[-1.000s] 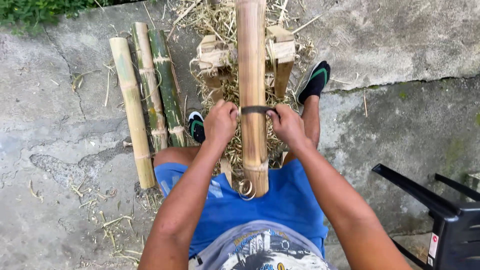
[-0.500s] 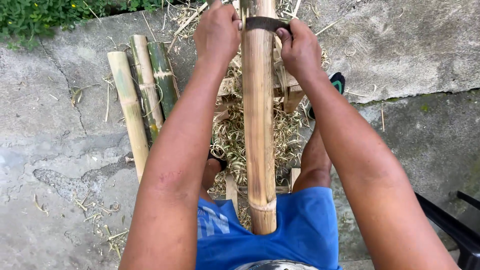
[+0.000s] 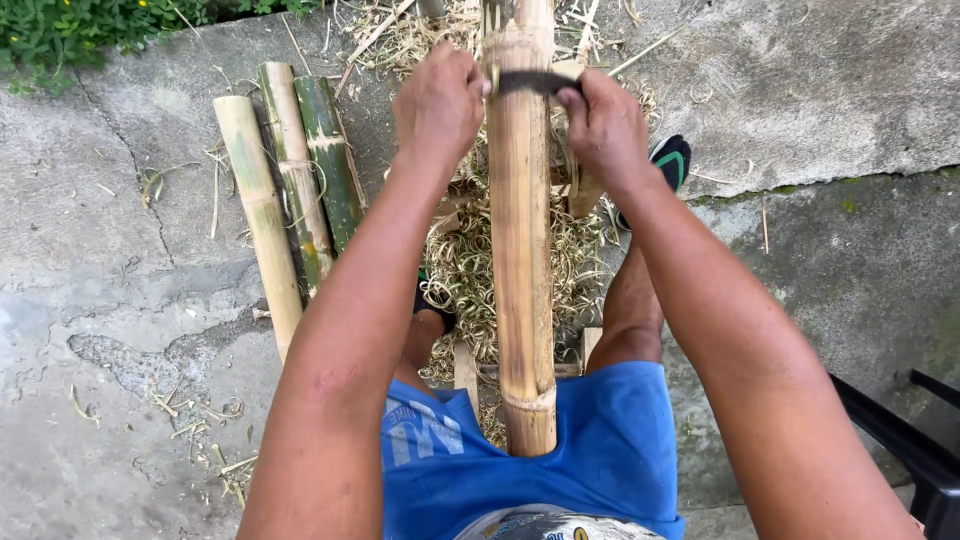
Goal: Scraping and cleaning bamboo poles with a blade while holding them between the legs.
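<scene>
A thick tan bamboo pole runs lengthwise from my lap away toward the top of the view. Across its far part lies a dark curved blade. My left hand grips the blade's left end and my right hand grips its right end, both fists closed beside the pole. Both arms are stretched forward. The pole's near end rests against my blue shorts.
Three bamboo pieces, one pale and two greener, lie side by side on the concrete at the left. Curly bamboo shavings pile under the pole. A black sandal shows at the right, a dark chair at the lower right, plants at the top left.
Both hands with the blade have travelled away from my body along the pole, from near my lap to its far part. The view has tilted with the reach.
</scene>
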